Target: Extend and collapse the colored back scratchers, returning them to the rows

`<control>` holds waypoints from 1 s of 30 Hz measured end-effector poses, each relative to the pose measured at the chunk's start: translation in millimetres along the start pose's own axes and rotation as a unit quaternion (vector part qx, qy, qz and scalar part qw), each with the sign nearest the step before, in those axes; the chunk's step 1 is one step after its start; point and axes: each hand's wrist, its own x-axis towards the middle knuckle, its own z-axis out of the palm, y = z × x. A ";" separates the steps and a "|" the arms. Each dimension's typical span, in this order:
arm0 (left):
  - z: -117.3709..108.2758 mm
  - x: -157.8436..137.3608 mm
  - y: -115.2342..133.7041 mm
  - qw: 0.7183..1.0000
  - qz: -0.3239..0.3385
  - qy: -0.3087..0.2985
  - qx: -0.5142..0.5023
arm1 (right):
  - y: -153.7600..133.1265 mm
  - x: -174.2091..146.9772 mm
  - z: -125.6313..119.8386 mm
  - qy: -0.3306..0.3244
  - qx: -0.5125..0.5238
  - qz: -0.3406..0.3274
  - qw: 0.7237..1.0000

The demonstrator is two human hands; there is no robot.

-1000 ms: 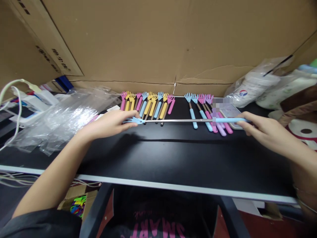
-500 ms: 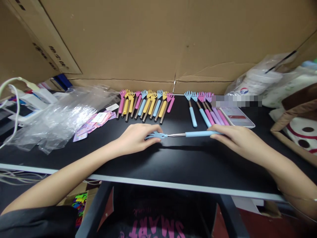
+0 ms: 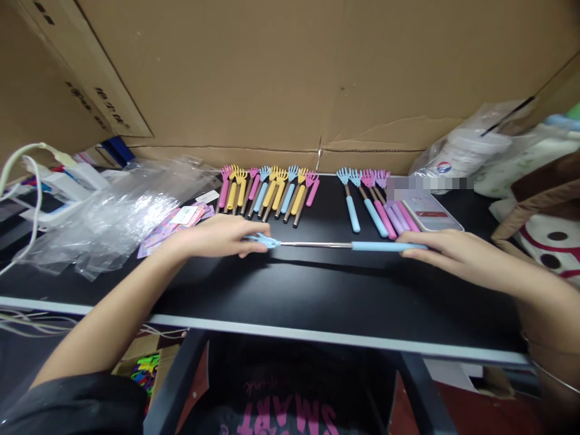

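Blue back scratcher spans level between two hands, just above the middle of the black desk. Cardboard stands upright along the desk's far side. On the left, clear plastic bags lie in a heap. Far on the desk is a row of pink, yellow and blue scratchers; a second group, blue, pink and purple, lies to its right. The left hand pinches narrowly around the held scratcher's claw end, and the right hand grips its handle's end. Far right, a lidded cup sits in a clear bag. A phone lies just beside the second group. Small printed cards lie near the bags. Bare metal rod shows between the hands.
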 end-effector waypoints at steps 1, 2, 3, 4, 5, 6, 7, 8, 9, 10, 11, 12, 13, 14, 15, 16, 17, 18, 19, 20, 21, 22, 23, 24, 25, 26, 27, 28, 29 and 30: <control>-5.0 -3.5 -9.6 1.000 0.003 -0.020 -0.017 | 4.1 -1.0 -2.6 -0.021 0.017 0.016 1.000; -10.1 -7.3 -19.3 0.999 0.007 -0.041 -0.030 | 8.1 -1.9 -5.2 -0.045 0.034 0.030 0.998; -14.9 -11.2 -28.7 0.998 0.002 -0.048 -0.038 | 12.0 -2.6 -7.7 -0.066 0.047 0.041 0.996; -19.3 -15.3 -37.3 0.998 -0.010 -0.050 -0.041 | 15.8 -3.4 -10.1 -0.071 0.051 0.051 0.995; -23.1 -19.3 -45.1 0.998 -0.026 -0.048 -0.042 | 19.5 -4.2 -12.2 -0.071 0.050 0.060 0.994; -26.2 -23.1 -51.7 0.997 -0.047 -0.038 -0.039 | 23.1 -5.3 -14.2 -0.067 0.044 0.072 0.994; -28.4 -26.7 -57.3 0.997 -0.069 -0.024 -0.038 | 26.6 -6.6 -15.9 -0.060 0.034 0.086 0.994; -29.7 -29.7 -61.7 0.995 -0.088 -0.009 -0.038 | 30.1 -8.2 -17.3 -0.051 0.023 0.102 0.993; -30.3 -32.1 -65.1 0.994 -0.103 0.003 -0.039 | 33.3 -10.0 -18.4 -0.044 0.015 0.117 0.992; -30.3 -33.7 -67.3 0.993 -0.112 0.010 -0.039 | 36.4 -11.9 -19.2 -0.038 0.009 0.130 0.991; -29.8 -34.5 -68.5 0.992 -0.118 0.014 -0.038 | 39.1 -13.7 -19.6 -0.033 0.006 0.141 0.989; -29.0 -34.5 -68.8 0.992 -0.122 0.017 -0.035 | 41.4 -15.1 -19.5 -0.033 0.005 0.148 0.988; -28.0 -33.6 -68.3 0.991 -0.125 0.022 -0.031 | 43.4 -16.0 -18.8 -0.032 0.003 0.151 0.988; -27.1 -32.2 -67.2 0.991 -0.129 0.028 -0.027 | 44.9 -16.3 -17.7 -0.031 0.000 0.149 0.988; -26.3 -30.3 -65.7 0.990 -0.132 0.032 -0.021 | 46.2 -16.0 -16.0 -0.031 -0.003 0.143 0.989; -25.7 -28.2 -64.2 0.990 -0.134 0.034 -0.014 | 47.2 -15.2 -13.9 -0.028 -0.008 0.135 0.990; -25.4 -26.2 -62.9 0.990 -0.136 0.035 -0.003 | 47.9 -14.0 -11.7 -0.024 -0.013 0.127 0.992; -25.3 -24.4 -61.9 0.989 -0.140 0.038 0.010 | 48.3 -12.5 -9.4 -0.019 -0.018 0.120 0.992; -25.4 -23.0 -61.4 0.988 -0.147 0.046 0.024 | 48.3 -11.1 -7.4 -0.013 -0.024 0.118 0.993; -25.6 -22.1 -61.3 0.985 -0.158 0.056 0.038 | 47.9 -9.6 -5.8 -0.008 -0.031 0.118 0.992; -25.8 -21.5 -61.6 0.982 -0.171 0.071 0.049 | 47.0 -8.4 -4.7 -0.003 -0.037 0.120 0.992; -25.9 -21.3 -62.2 0.978 -0.182 0.084 0.055 | 45.6 -7.4 -4.3 0.001 -0.042 0.121 0.992; -26.0 -21.3 -62.9 0.975 -0.190 0.095 0.059 | 43.8 -6.6 -4.4 0.005 -0.044 0.120 0.992; -26.1 -21.3 -63.7 0.973 -0.196 0.105 0.065 | 41.6 -6.1 -5.0 0.009 -0.043 0.115 0.992; -26.1 -21.3 -64.4 0.970 -0.200 0.116 0.072 | 39.3 -5.6 -5.8 0.013 -0.039 0.107 0.993; -26.2 -21.2 -64.9 0.968 -0.201 0.129 0.082 | 37.1 -5.3 -6.7 0.017 -0.034 0.098 0.994; -26.3 -21.0 -65.2 0.965 -0.199 0.143 0.093 | 35.2 -5.0 -7.6 0.024 -0.029 0.089 0.995; -26.6 -20.7 -65.2 0.963 -0.194 0.160 0.101 | 33.6 -4.7 -8.3 0.035 -0.026 0.081 0.996; -27.0 -20.5 -64.9 0.960 -0.186 0.180 0.105 | 32.5 -4.4 -8.7 0.049 -0.027 0.074 0.996; -27.7 -20.4 -64.3 0.958 -0.176 0.201 0.104 | 31.7 -4.1 -8.9 0.067 -0.030 0.070 0.995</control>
